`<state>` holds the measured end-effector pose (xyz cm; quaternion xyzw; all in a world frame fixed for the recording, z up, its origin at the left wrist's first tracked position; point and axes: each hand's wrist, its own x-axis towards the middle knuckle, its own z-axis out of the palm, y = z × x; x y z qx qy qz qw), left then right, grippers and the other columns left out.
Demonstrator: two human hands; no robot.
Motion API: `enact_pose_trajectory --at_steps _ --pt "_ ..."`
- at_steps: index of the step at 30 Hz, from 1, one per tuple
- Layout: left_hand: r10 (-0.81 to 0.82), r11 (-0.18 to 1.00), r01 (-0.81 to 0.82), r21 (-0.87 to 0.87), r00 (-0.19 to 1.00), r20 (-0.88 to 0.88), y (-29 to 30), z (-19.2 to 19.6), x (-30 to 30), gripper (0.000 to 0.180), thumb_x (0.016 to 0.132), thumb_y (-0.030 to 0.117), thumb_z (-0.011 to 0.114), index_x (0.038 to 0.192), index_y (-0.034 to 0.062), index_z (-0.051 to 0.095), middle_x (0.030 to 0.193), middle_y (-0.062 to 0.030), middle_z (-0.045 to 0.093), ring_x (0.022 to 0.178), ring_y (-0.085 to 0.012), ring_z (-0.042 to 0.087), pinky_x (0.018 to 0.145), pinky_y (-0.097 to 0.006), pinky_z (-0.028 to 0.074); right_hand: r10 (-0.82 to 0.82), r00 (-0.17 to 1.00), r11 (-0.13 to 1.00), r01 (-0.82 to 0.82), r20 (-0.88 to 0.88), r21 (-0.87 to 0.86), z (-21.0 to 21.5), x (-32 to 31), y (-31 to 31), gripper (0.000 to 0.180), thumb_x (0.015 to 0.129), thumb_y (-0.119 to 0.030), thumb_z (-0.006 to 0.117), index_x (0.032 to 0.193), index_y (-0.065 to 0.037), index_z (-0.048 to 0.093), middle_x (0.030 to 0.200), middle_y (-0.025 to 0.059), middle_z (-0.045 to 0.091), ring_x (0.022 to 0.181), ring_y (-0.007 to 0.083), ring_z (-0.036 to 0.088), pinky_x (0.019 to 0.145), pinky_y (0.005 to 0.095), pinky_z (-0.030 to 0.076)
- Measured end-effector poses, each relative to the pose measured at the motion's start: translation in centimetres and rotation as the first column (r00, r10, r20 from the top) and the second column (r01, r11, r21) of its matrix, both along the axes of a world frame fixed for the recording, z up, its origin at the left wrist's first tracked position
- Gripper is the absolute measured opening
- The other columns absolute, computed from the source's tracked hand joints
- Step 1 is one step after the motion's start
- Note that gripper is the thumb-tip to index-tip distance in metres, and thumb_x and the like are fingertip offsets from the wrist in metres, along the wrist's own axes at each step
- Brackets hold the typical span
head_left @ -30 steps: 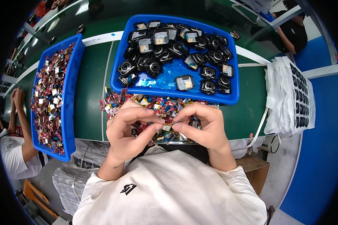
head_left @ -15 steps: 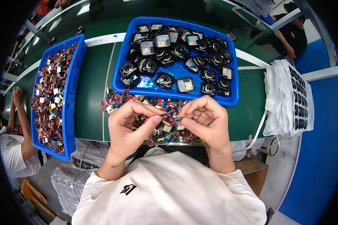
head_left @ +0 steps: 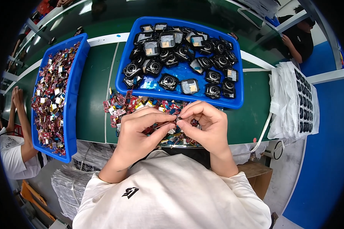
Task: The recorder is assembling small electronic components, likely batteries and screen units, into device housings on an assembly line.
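My left hand (head_left: 141, 131) and my right hand (head_left: 206, 124) meet above the near edge of the green table. Their fingertips pinch one small dark part (head_left: 178, 120) between them. Under the hands lies a loose pile of small red and gold components (head_left: 130, 105). Just beyond stands a blue tray (head_left: 179, 74) holding several black round modules and square-faced parts.
A long blue tray (head_left: 70, 110) full of red components runs down the left. A stack of white sheets with black parts (head_left: 294, 101) lies at the right. Another person's arms (head_left: 21, 126) rest at the far left; one more person (head_left: 298, 36) sits top right. A cardboard box (head_left: 258, 177) stands below the table.
The hands have risen slightly off the component pile and drawn together, fingertips now pinching the small dark part between them.
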<state>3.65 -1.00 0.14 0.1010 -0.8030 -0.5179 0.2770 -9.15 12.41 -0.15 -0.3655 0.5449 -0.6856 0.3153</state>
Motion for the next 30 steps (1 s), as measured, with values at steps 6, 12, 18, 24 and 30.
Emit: enact_pose_trajectory --at_steps 6,12,18,24,30 --pt "0.005 0.994 -0.015 0.109 0.996 0.090 0.1 0.1 0.3 0.012 0.074 0.002 0.073 0.086 0.0001 0.071 0.073 -0.0070 0.066 0.062 -0.0113 0.057 0.054 -0.023 0.042 -0.022 0.982 0.987 -0.008 -0.189 -0.158 -0.7 -0.5 0.2 0.017 0.075 0.012 0.068 0.088 0.004 0.060 0.091 0.0116 0.062 0.086 0.0150 0.061 0.075 0.0248 0.050" --pt "-0.072 0.957 0.067 0.281 0.997 0.006 -0.1 0.1 0.3 0.008 0.073 0.003 0.073 0.080 0.0013 0.069 0.071 -0.0052 0.064 0.065 -0.0118 0.056 0.059 -0.025 0.042 0.050 0.999 0.975 -0.044 0.019 -0.219 -0.6 -0.7 0.4 0.024 0.078 0.011 0.065 0.098 0.004 0.056 0.093 0.0121 0.062 0.087 0.0151 0.062 0.076 0.0257 0.051" --pt "-0.068 0.979 0.065 0.192 0.998 0.005 -0.2 0.4 0.1 0.009 0.070 0.002 0.073 0.077 0.0010 0.069 0.069 -0.0056 0.063 0.064 -0.0130 0.056 0.059 -0.026 0.042 0.049 0.988 0.991 -0.029 0.146 -0.133 0.1 -0.2 0.5 0.027 0.081 0.008 0.065 0.105 0.004 0.052 0.093 0.0098 0.062 0.085 0.0128 0.062 0.073 0.0248 0.052" --pt "-0.030 0.989 0.027 0.144 0.999 0.019 0.0 0.3 0.2 0.008 0.070 0.002 0.073 0.077 0.0008 0.070 0.068 -0.0061 0.063 0.063 -0.0138 0.057 0.058 -0.026 0.042 0.022 0.995 0.992 -0.009 0.102 -0.130 0.1 -0.2 0.8 0.028 0.081 0.007 0.065 0.106 0.003 0.052 0.093 0.0097 0.062 0.086 0.0120 0.062 0.073 0.0235 0.051" --pt "0.028 0.997 -0.029 0.073 0.999 0.015 0.5 0.7 0.0 0.009 0.069 -0.001 0.073 0.079 0.0000 0.070 0.068 -0.0067 0.063 0.061 -0.0136 0.058 0.055 -0.025 0.042 -0.011 0.994 0.991 0.026 0.112 -0.132 0.1 0.0 0.6 0.029 0.082 0.007 0.064 0.107 0.003 0.051 0.092 0.0094 0.062 0.085 0.0118 0.061 0.073 0.0228 0.049"
